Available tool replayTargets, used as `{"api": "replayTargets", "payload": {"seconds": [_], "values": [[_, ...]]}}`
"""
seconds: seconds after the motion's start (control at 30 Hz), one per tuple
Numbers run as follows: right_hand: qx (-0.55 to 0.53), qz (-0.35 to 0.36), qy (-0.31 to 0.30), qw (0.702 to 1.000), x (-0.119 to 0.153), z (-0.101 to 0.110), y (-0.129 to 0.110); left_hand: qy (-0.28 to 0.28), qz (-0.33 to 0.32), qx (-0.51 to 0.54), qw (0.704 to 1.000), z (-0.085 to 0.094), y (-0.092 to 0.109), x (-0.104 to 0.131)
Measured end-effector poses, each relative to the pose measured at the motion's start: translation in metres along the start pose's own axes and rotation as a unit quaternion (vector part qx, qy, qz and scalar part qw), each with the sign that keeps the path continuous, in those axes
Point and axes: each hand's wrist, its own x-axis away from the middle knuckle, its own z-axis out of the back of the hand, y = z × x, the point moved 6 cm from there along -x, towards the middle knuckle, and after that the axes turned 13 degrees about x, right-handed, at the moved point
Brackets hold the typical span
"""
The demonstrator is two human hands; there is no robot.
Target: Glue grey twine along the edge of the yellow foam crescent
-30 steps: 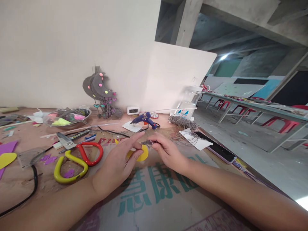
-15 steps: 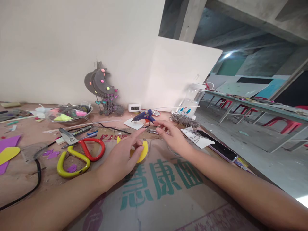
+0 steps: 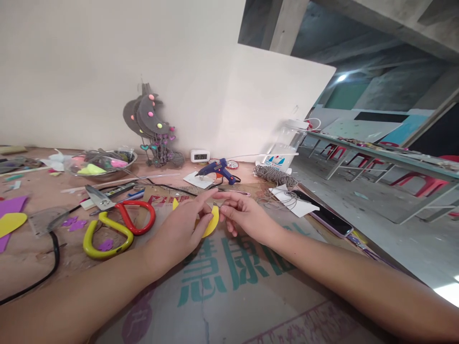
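My left hand (image 3: pixel 188 222) is closed around a yellow crescent-shaped cutout (image 3: pixel 212 223), thumb in front, with one pointed tip showing on either side of the fingers. Close beside it, my right hand (image 3: pixel 242 210) has thumb and index finger pinched near the crescent's upper right tip. A bit of thin grey cord seems to show at that tip, but what the pinch holds is too small to make out. Both hands are above a printed cardboard sheet (image 3: pixel 229 296). Behind them a blue glue gun (image 3: pixel 217 167) rests near a white paper piece (image 3: pixel 199 180).
Big scissors (image 3: pixel 134 217) with red and yellow handles lie left, near a black cable (image 3: pixel 57 258). A bowl (image 3: pixel 131 162) of bagged pieces and a grey moon ornament (image 3: pixel 147 117) stand behind. Right are grey cord (image 3: pixel 274 175), a phone (image 3: pixel 330 217) and a plastic jug (image 3: pixel 283 143).
My right hand has come down and left from beside the glue gun handle to the crescent's tip, and its fingers have curled in. The left hand still holds the crescent.
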Motion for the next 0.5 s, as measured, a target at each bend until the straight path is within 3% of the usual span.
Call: {"api": "replayTargets", "payload": {"seconds": [0.3, 0.5], "values": [[0.075, -0.015, 0.027, 0.997, 0.0011, 0.0059, 0.0002, 0.019, -0.025, -0.028, 0.999, 0.0015, 0.0003, 0.0003], [0.116, -0.017, 0.046, 0.992, 0.0034, 0.0066, -0.0022, 0.016, 0.010, -0.031, 0.999, 0.0031, -0.0037, 0.0003]]}}
